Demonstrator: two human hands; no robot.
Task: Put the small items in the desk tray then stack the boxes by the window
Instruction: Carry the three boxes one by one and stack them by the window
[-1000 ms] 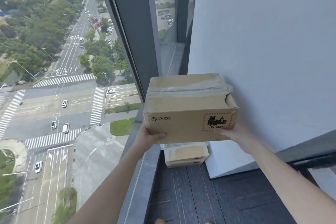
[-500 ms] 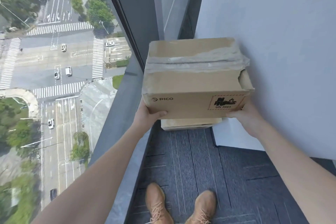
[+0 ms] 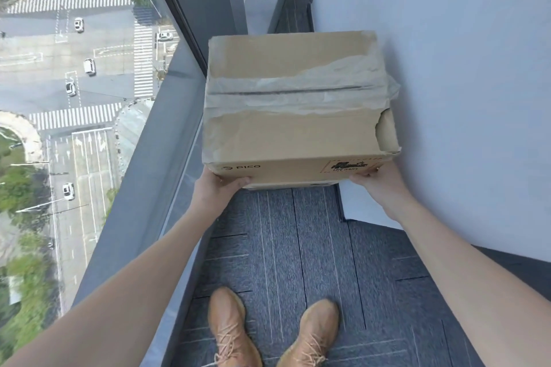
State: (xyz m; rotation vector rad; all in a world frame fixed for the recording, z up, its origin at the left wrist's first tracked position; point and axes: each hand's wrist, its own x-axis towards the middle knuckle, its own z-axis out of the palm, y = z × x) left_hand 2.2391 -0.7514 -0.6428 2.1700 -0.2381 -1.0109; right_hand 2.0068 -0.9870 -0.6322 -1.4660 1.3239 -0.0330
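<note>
Both hands, left hand (image 3: pixel 219 188) & right hand (image 3: pixel 377 185), are gripping the cardboard box (image 3: pixel 298 104) at near bottom corners; box's long axis is running L-R, directly ahead, equidistant.

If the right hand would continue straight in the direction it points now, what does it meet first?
The right hand already grips the cardboard box at its near right corner, so the box comes first. Beyond it probably the white wall, though depth is unclear.
</note>
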